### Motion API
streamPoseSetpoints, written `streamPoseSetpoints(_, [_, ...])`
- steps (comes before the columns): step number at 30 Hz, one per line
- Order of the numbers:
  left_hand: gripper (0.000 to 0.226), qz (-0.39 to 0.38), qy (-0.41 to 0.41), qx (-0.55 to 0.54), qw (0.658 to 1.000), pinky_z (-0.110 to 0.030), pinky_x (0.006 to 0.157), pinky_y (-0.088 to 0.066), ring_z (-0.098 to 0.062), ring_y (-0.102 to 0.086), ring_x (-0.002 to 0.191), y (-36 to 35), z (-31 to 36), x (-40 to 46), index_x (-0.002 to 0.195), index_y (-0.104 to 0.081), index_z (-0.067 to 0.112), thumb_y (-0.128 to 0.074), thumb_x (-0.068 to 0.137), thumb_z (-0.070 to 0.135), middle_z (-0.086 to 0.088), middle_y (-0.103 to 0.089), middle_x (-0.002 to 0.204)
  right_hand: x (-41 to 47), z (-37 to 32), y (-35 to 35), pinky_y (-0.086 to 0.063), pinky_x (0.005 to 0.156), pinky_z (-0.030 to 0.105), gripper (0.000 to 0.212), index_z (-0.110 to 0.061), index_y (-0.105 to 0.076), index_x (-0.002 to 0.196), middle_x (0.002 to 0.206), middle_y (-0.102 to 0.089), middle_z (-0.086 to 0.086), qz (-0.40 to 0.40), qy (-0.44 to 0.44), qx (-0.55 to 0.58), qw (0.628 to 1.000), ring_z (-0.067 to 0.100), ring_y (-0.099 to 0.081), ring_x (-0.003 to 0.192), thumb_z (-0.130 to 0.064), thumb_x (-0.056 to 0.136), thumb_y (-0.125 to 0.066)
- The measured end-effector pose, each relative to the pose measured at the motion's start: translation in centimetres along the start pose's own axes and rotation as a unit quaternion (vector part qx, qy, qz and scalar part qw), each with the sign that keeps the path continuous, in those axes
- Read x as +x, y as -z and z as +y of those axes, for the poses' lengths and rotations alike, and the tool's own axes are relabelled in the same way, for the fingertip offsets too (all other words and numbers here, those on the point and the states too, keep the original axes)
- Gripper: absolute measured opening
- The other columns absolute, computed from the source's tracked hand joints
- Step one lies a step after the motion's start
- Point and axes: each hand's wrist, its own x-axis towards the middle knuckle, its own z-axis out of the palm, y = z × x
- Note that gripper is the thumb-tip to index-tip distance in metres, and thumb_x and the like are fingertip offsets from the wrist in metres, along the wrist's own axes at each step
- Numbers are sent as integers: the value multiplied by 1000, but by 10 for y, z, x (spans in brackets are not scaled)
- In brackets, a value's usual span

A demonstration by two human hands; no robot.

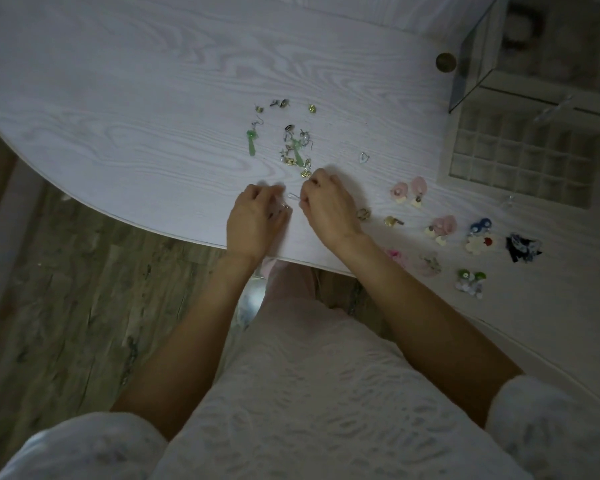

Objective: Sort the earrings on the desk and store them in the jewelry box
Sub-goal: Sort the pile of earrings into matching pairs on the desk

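- Head view, hands: both sit near the bench [118, 98] front edge. Right hand [329, 206] has fingers curled, grip pinching a small clear/silver earring [293, 197] at the tips. Left hand [257, 220] is curled too, w/ smth small and shiny at its fingertips; can't tell if it's the same piece or its pair.
- Head view, task items: unsorted tangle of earrings [295, 150] lies just beyond the hands, a green drop earring [251, 143] beside it. Sorted pairs, e.g. pink flower earrings [409, 192], sit to the right, near the jewelry box [520, 157] w/ its gridded tray open.
- Risk 1: piece is tiny and held only by fingertips right at the bench edge. A slip prob sends it to the wood floor [84, 271], hard to spot in this dim light.
- Risk 2: hooks in the tangle look interlocked. Pulling one out fast could drag neighbours along or bend a wire.
- Risk 3: right forearm hangs over the sorted pairs. A sweep toward the box could scatter them and mix pairs again.
- Risk 4: tray cells are small and alike, so a pair could get split btwn cells.
- Risk 5: low light plus blur. Matching near-identical gold studs by eye may go wrong.
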Motion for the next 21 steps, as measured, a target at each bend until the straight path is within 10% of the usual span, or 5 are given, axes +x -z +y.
streamPoseSetpoints(14, [16,-8,-49,46,998,-33,62,-37,-30,-57,84,-1,12,25,105,-54,9,-47,94,17,-14,-61,96,3,18,24,-46,62,37,12,-6,-52,94,85,-62,10,89,-77,124,985,26,-58,72,-15,96,-45])
streamPoseSetpoints(21, [20,23,6,-222,975,-22,75,-51,-14,-64,83,12,17,36,108,-62,18,-48,95,14,-3,-64,100,-4,21,29,-57,66,40,8,-9,-52,91,81,-66,4,96,-175,332,922,16,-66,64,-12,96,-46])
